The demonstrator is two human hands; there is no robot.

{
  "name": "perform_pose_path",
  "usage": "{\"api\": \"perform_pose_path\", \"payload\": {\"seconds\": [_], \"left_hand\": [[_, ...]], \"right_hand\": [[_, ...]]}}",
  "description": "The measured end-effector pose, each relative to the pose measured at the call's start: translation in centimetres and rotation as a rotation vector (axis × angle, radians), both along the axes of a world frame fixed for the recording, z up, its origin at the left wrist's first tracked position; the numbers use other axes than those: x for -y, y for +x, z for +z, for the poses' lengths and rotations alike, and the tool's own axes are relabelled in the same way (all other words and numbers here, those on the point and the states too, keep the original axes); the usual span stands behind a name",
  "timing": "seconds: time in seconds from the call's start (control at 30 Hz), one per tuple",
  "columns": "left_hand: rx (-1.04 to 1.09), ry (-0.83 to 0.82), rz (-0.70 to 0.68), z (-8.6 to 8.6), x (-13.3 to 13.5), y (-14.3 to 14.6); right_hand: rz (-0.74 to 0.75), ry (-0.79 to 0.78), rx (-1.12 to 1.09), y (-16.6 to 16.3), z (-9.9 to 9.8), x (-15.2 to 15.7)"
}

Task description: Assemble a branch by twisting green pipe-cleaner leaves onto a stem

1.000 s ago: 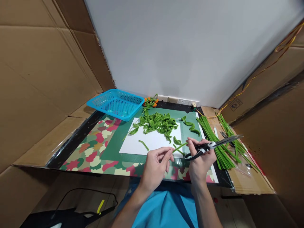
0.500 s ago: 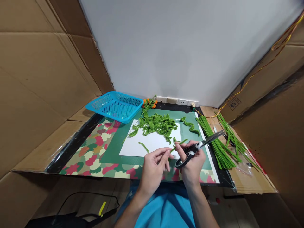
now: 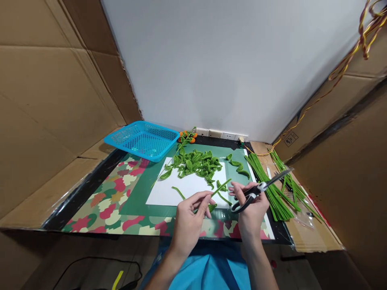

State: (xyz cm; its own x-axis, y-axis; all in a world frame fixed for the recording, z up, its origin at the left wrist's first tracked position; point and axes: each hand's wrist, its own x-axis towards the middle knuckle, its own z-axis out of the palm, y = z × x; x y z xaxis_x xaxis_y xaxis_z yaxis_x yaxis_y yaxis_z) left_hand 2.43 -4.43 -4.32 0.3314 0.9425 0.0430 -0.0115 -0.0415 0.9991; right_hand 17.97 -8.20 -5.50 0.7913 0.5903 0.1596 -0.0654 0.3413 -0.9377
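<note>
Strip (image 3: 222, 187), slender, green, almost straight

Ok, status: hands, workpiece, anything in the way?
Left hand pinching thin fuzzy green strip. Right hand holding black-and-white scissors, blades pointing away from strip. Leaf-shaped fuzzy green pieces heaped beyond, mostly on white paper; nothing visibly blocking.

A blue basket (image 3: 144, 146) stands near wall sockets (image 3: 215, 133).
</note>
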Motion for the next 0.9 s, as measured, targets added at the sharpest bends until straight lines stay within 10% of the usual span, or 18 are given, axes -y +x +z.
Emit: {"api": "perform_pose_path", "payload": {"seconds": [0.13, 0.57, 0.9], "left_hand": [[-0.003, -0.006, -0.022, 0.4, 0.4, 0.3], [-0.214, 0.390, 0.036, -0.6, -0.2, -0.3], [-0.141, 0.268, 0.041, 0.4, 0.3, 0.0]], "right_hand": [[0.154, -0.006, 0.000, -2.1, 0.1, -0.1], [-0.241, 0.001, 0.205, 0.1, -0.3, 0.2], [0.112, 0.031, 0.103, -2.3, 0.2, 0.1]]}}
